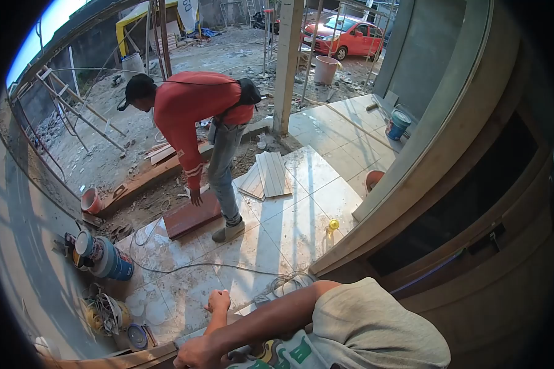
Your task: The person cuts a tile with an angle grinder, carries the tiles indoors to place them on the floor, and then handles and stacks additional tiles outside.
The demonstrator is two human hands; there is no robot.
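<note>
My left hand (218, 301) is raised at the bottom centre, fingers curled in, with nothing visible in it. My right forearm (271, 318) crosses in front of my body and over the left arm. At its end, low in the view, my right hand (195, 353) rests beside the left forearm near a wooden edge (157, 355); its fingers are partly hidden. Ahead, a person in a red top (194, 101) bends over a reddish-brown slab (192, 215), one hand (196, 197) hanging just above it.
A grey cable (209, 265) runs over the pale tiled floor (252, 246). Stacked buckets (111, 261) stand at left, near a tangle of wires (108, 312). Loose tiles (273, 174) lie by a post (285, 74). A yellow-topped bottle (332, 227) stands near the door frame.
</note>
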